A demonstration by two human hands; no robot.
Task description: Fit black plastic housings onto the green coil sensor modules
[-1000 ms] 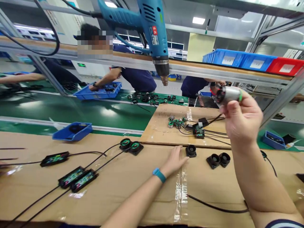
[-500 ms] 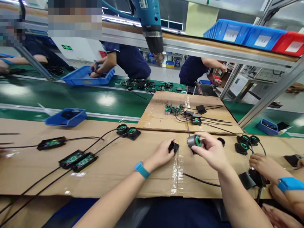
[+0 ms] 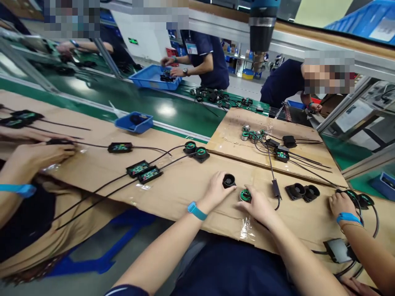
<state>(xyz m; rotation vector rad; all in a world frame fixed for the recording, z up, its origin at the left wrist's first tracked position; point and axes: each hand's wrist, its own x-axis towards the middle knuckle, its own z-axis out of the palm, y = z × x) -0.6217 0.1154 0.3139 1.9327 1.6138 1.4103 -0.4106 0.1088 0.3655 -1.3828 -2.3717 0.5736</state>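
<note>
One black round plastic cup (image 3: 228,181) is pinched by the left hand (image 3: 214,191) at the brown cardboard-covered table (image 3: 185,181), while the right hand (image 3: 257,203) grips a short silver metal cylinder with a green face (image 3: 245,195), just beside the cup at its four o'clock. Holding both parts close together seems the step in hand, and the next move likely calls for steady fingers. Two more black cups (image 3: 298,191) stand near the right hand's three o'clock.
</note>
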